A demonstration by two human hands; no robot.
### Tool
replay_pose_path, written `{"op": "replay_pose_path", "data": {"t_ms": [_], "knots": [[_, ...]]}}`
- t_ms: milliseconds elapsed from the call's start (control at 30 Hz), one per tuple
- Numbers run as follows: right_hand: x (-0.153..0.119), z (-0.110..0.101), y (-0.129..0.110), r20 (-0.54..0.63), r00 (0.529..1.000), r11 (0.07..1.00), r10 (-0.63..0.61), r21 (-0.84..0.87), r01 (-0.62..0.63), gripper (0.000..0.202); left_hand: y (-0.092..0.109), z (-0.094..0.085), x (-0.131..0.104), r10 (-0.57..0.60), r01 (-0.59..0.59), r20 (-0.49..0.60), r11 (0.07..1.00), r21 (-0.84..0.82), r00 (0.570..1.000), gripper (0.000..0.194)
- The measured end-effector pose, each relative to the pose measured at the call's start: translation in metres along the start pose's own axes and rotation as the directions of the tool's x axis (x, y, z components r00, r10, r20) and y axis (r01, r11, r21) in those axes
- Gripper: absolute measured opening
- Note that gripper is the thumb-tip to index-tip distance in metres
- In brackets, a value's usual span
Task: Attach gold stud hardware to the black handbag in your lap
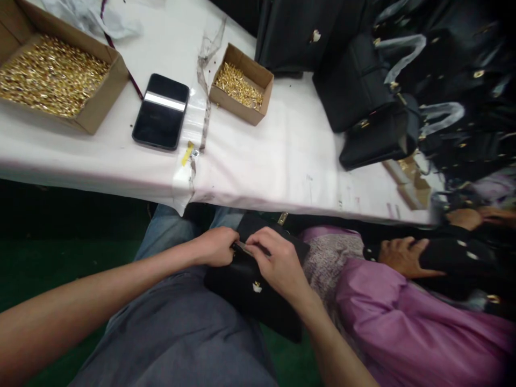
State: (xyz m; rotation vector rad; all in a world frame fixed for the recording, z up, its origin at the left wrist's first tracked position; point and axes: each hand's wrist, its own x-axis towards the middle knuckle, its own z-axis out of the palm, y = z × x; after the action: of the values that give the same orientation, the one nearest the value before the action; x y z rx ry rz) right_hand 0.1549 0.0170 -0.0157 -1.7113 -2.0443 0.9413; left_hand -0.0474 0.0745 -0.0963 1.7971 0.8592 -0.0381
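Forearms nearest; our left hand (215, 246) and right hand (278, 263) pinch a thin metal piece (244, 247), grip narrow, against the black bag (245, 290) on our lap below the worktop (258, 161); risk, we judge: piece slipping, scratching leather.

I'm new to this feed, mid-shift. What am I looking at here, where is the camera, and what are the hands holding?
One picture, from a camera on a person's head, looking down at their lap. No machine: two bare hands. The left hand and right hand pinch a small metal piece on a black bag resting on the lap. Above is a white table with two cardboard boxes of gold parts, a phone and more black bags. At right sits a co-worker in a purple sleeve.
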Motion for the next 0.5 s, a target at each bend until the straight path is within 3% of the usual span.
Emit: {"op": "replay_pose_path", "data": {"t_ms": [167, 333, 500], "knots": [[-0.029, 0.036, 0.01, -0.029, 0.998, 0.996, 0.06, -0.064, -0.062, 0.014, 0.004, 0.004, 0.0, -0.025, 0.024, 0.004, 0.999, 0.036, 1.0, 0.016], [-0.031, 0.047, 0.017, 0.002, 0.998, 0.997, 0.06, -0.055, -0.06, 0.016, 0.006, 0.006, 0.0, -0.025, 0.024, 0.013, 0.996, 0.086, 1.0, 0.012], [-0.035, 0.058, 0.024, -0.018, 1.0, 0.981, 0.025, -0.192, -0.028, 0.018, 0.006, 0.009, 0.003, -0.012, 0.011, 0.008, 0.991, 0.131, 1.0, 0.014]]}}
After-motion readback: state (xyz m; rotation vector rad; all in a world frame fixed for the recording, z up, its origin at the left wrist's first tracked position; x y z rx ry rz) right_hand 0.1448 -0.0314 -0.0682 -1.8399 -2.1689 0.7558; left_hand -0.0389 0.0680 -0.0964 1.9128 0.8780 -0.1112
